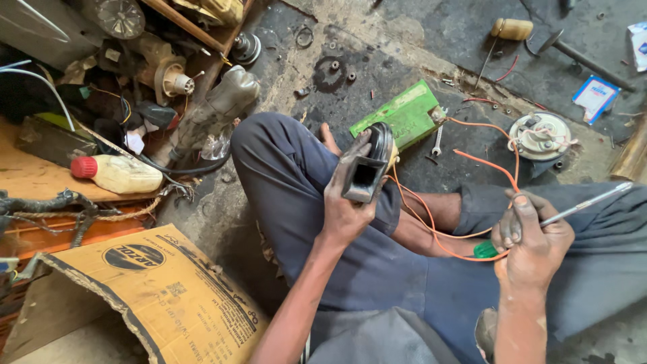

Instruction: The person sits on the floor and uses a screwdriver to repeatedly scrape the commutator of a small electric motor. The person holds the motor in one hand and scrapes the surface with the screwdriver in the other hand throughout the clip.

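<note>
My left hand point(345, 205) grips a black horn-shaped part point(368, 166) with a rectangular mouth, held up over my lap. Orange wires point(441, 236) run from that part across my legs toward my right hand. My right hand point(532, 246) is closed around a screwdriver point(579, 205) with a green handle and a thin metal shaft pointing up to the right; it also pinches the orange wire. A green battery point(406, 113) lies on the floor just beyond the black part. I sit cross-legged in dark blue trousers.
A round white metal unit point(541, 136) with wires sits on the floor at right. A small spanner point(437, 141) lies by the battery. A cardboard box point(162, 296) is at lower left. A white bottle with a red cap point(121, 173), cables and engine parts crowd the left.
</note>
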